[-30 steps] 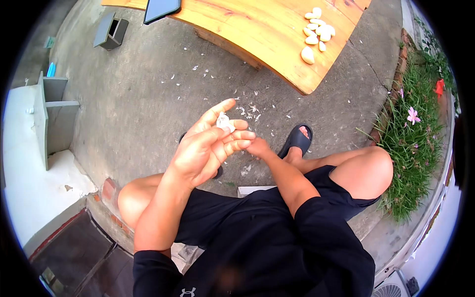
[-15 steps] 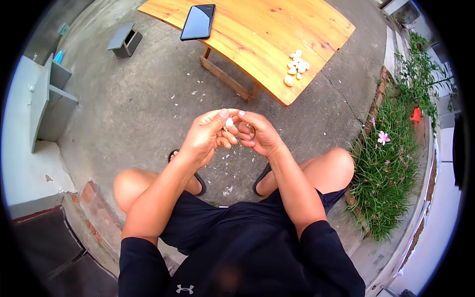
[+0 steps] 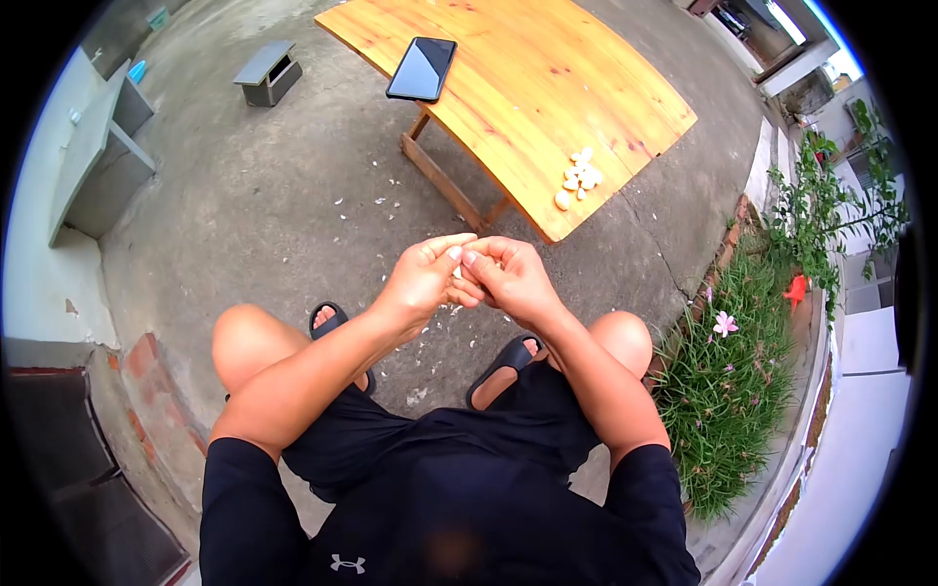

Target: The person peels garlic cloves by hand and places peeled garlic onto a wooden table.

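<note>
Over the ground between my knees, my left hand [image 3: 420,285] and my right hand [image 3: 510,281] meet at the fingertips. Pinched between them is a garlic clove [image 3: 457,272], mostly covered by my fingers, with only a small white bit showing. Both thumbs press in against it, and the fingers of each hand are curled. Beyond my hands, several peeled garlic cloves [image 3: 583,177] lie in a small group near the close corner of the wooden table [image 3: 528,73].
A dark phone or tablet [image 3: 422,69] lies on the table's left side. Pale garlic skins [image 3: 418,396] are scattered on the concrete near my sandals. A small grey stool [image 3: 269,76] stands at the far left. Grass with pink flowers [image 3: 728,391] grows along the right.
My hands have drawn closer together, and the right thumb has come down onto the clove, which is now more hidden. The view has shifted, so the table appears lower.
</note>
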Motion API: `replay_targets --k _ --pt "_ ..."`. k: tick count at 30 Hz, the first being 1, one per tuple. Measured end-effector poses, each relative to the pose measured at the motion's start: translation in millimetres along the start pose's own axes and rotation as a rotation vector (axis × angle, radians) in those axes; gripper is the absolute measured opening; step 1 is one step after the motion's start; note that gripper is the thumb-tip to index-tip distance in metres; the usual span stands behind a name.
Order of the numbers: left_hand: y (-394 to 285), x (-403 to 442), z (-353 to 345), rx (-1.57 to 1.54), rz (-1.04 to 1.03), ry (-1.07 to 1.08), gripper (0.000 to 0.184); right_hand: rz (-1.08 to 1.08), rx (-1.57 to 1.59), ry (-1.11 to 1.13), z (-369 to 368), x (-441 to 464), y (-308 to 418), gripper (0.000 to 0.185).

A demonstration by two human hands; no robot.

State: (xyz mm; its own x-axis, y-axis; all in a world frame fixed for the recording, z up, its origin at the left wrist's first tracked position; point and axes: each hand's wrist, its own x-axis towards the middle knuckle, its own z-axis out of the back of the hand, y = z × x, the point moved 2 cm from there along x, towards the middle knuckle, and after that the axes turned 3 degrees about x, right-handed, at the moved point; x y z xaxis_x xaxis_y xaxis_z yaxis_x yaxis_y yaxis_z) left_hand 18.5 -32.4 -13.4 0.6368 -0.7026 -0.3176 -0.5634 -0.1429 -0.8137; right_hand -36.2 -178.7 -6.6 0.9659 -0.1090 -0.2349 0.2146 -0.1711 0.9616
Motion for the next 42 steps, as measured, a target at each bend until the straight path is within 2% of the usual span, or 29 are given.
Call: replay_targets --k 2,3,7,10,11,14,17,18,21,24,28,31,34,37,40,42 --pt "0.3 -2.3 -2.5 -0.043 0.041 0.005 0.037 -0.043 0.237 -0.048 1.5 0.9 -10.1 0.015" --pt "-1.9 -3.5 -4.8 -0.04 0.062 0.009 0.039 -0.051 0.334 0.022 4.2 -0.6 -9.1 0.019" --pt "5.6 5.7 4.1 -0.047 0.071 0.13 0.039 0.107 0.021 0.085 -6.9 5.6 -14.3 0.024" --pt "-3.9 9.6 9.1 -0.074 0.02 0.171 0.036 0.079 0.07 0.2 -11.1 -7.7 -0.1 0.029" --pt "-1.9 9.2 3.7 -0.01 0.034 0.053 0.033 0.063 0.129 0.135 -15.9 -13.2 -3.6 0.027" --pt "4.4 16.4 1.1 -0.049 0.031 0.148 0.035 0.052 0.442 -0.039 -17.8 -9.7 -17.5 0.022" --pt "-8.5 15.5 -4.8 -0.126 0.064 0.347 0.043 0.132 0.466 -0.065 -12.9 -5.8 -9.4 0.024" --pt "-10.8 14.2 -8.4 -0.137 0.086 0.33 0.046 0.152 0.497 -0.051 -8.3 -3.6 -6.9 0.025" --pt "-8.5 13.7 -10.8 -0.151 0.14 0.3 0.062 0.038 0.462 -0.158 5.4 -1.0 -4.1 0.03" --pt "-2.5 23.8 0.1 -0.206 0.157 0.07 0.063 -0.046 0.39 -0.148 17.8 -1.4 -11.0 0.025" --pt "5.6 26.6 22.5 -0.335 0.15 0.113 0.067 -0.118 0.39 -0.125 27.6 1.8 -18.0 0.029" --pt "0.3 22.2 29.0 -0.393 0.245 0.175 0.069 -0.139 0.407 -0.111 31.4 -3.0 -16.6 0.031" --pt "-0.6 17.5 22.0 -0.232 0.301 0.055 0.072 -0.24 0.462 -0.014 35.9 -5.3 -16.2 0.032" --pt "2.8 15.0 18.6 -0.112 0.317 0.105 0.074 -0.239 0.445 0.044 30.3 -4.7 -13.7 0.031" --pt "0.4 13.0 18.3 0.096 0.285 0.057 0.064 -0.268 0.473 -0.007 24.2 -6.0 -3.2 0.031" --pt "1.5 14.5 15.6 0.232 0.308 0.11 0.053 -0.253 0.512 0.082 30.4 -4.8 -8.6 0.032"
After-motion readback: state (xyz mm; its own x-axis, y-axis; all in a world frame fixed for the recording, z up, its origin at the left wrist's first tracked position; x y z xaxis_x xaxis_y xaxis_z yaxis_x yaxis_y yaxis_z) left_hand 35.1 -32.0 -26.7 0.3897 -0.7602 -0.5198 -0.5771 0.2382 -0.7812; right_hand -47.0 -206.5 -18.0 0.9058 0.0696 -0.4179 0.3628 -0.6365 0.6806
